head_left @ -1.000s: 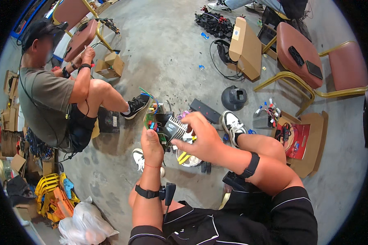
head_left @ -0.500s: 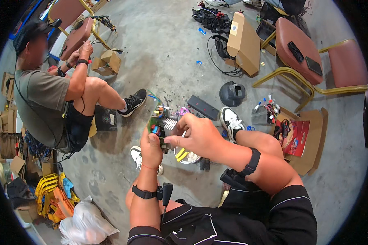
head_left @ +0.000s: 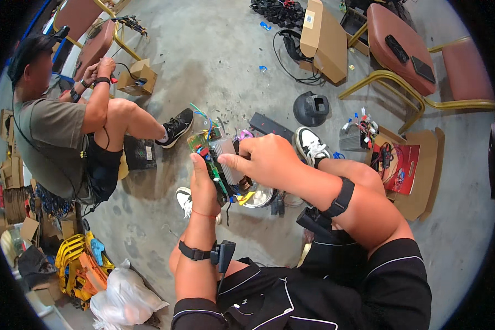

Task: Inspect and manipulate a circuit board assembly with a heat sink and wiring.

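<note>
A green circuit board (head_left: 216, 175), crowded with parts and with blue and green wires at its top end, is between my two hands above the floor. A silver finned heat sink (head_left: 223, 147) runs along it. My left hand (head_left: 204, 190) grips the board's left edge, thumb up along it. From the right, my right hand (head_left: 272, 158) pinches the heat sink side, thumb on top and fingers curled, with the fingertips partly hidden. Below the board, a tool with yellow handles (head_left: 246, 198) lies at a round tub (head_left: 264, 197) holding white bits.
A long black case piece (head_left: 270, 127) and a black hood-shaped part (head_left: 312, 109) lie ahead. To the right are a finned metal unit with wires (head_left: 357, 135) and an open cardboard box (head_left: 430, 176). A seated co-worker (head_left: 55, 126) handles a cable at left.
The board has turned in my hands, so its component face and heat sink now show more fully. My right thumb has moved up along the heat sink. The view has shifted slightly.
</note>
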Available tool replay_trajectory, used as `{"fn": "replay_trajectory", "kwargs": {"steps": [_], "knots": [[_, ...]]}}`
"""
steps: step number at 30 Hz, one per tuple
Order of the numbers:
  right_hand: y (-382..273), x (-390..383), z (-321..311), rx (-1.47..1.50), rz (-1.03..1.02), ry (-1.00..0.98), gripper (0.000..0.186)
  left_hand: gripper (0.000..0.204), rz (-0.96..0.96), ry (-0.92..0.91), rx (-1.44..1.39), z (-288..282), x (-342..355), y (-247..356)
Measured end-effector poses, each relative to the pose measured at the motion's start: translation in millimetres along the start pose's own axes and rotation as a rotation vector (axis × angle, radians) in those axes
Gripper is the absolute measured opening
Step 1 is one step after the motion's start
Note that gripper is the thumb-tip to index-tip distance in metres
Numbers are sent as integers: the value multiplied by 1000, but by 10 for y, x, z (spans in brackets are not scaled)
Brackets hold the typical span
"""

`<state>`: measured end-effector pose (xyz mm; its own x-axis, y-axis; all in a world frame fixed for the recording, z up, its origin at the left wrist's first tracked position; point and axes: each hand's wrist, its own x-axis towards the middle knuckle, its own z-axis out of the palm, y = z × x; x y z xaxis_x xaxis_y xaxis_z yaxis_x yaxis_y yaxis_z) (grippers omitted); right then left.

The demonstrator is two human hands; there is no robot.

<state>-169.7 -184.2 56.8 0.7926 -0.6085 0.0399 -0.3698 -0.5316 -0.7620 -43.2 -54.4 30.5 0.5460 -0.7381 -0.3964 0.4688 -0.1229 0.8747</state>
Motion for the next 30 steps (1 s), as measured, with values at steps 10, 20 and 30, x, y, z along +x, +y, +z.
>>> {"fn": "replay_trajectory", "kwargs": {"steps": [10, 20, 30], "knots": [[52, -74, 46, 224, -33, -121, 34, 68, -112, 33, -401, -48, 81, -61], [-61, -205, 248, 107, -145, 42, 55, 39, 86, -43, -358, -79, 77, -107], [-120, -76, 264, -23, -225, 214, 49, 67, 280, 143, -192, 10, 46, -282]]}}
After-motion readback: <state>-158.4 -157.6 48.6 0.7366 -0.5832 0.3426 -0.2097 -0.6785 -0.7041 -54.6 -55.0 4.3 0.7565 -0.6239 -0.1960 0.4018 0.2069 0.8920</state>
